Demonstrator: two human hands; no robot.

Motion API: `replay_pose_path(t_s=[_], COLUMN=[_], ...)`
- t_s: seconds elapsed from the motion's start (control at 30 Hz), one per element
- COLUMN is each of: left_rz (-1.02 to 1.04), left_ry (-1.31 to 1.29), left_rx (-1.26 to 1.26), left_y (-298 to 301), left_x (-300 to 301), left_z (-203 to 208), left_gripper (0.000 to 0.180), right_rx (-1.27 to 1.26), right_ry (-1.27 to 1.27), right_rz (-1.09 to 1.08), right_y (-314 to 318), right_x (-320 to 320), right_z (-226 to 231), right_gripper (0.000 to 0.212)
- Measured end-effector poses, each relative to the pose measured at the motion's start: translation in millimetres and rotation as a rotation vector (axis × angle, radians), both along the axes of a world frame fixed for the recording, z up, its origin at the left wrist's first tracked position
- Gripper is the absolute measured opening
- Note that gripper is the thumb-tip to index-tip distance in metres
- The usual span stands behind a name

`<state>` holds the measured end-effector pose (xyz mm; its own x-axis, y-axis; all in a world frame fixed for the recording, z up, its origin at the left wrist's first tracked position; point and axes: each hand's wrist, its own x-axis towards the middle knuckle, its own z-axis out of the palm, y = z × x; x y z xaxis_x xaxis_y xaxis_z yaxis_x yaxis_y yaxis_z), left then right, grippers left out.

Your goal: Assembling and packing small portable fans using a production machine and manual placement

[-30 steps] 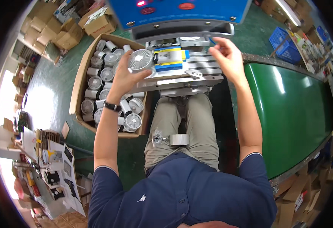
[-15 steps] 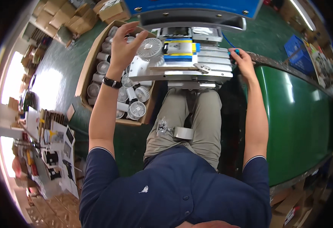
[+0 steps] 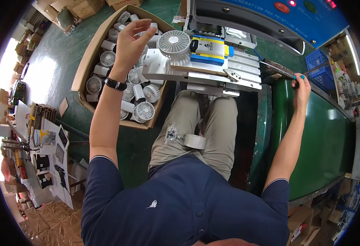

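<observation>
Holding the left hand (image 3: 131,46) raised, with fingers parted and empty, just left of a white handheld fan (image 3: 177,42) and apart from it. Lying flat to the right of those fingers, with the round grille nearest and the white handle (image 3: 212,48) farther off, bedded in a blue-and-yellow padded nest (image 3: 206,60) on a metal surface (image 3: 153,64). Reaching well out to the other side with the right hand (image 3: 302,92), above a glossy green surface (image 3: 323,135), with fingers curled in and teal showing at the tips; impossible to tell whether gripping anything small. Expect a light, stiff plastic body, perhaps weightier toward the handle if housing a battery. Expect smooth, rather slippery walls too, and thin grille ribs likely to bend or crack under a hard poke. Best taken by the grille rim, closest to the left fingers, with thumb and fingertips on opposite edges, never pressing into the ribs. Better to spare the handle's upper face, bearing dark marks possibly prone to smearing. Below and left of the same fingers, note more fans (image 3: 107,58) of this kind, heaped loosely in an open carton (image 3: 85,65) and probably just as easily scuffed.
</observation>
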<state>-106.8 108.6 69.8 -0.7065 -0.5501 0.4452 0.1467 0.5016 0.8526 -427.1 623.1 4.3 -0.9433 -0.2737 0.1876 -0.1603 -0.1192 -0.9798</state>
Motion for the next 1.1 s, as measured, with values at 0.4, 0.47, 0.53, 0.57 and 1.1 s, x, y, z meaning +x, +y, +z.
replay_pose_path(t_s=[0.4, 0.47, 0.53, 0.57, 1.1], left_rz=[-0.055, -0.281, -0.338, -0.322, -0.182], left_ry=[-0.231, -0.078, 0.013, 0.043, 0.203], left_rx=[0.099, 0.285, 0.278, 0.232, 0.183], left_y=[3, 1, -4, -5, 24], left_x=[-86, -106, -123, -129, -150], left_z=[29, 31, 34, 35, 54], left_gripper=[0.036, 0.033, 0.032, 0.032, 0.028], right_rx=[-0.227, -0.218, -0.070, -0.054, -0.113], right_ry=[-0.084, 0.016, 0.136, 0.171, 0.278], right_rz=[0.150, 0.197, 0.102, 0.160, 0.137], right_y=[-102, -128, -152, -167, -243], right_x=[231, 251, 255, 251, 225], right_z=[43, 57, 73, 78, 106], right_gripper=[0.037, 0.040, 0.046, 0.046, 0.043])
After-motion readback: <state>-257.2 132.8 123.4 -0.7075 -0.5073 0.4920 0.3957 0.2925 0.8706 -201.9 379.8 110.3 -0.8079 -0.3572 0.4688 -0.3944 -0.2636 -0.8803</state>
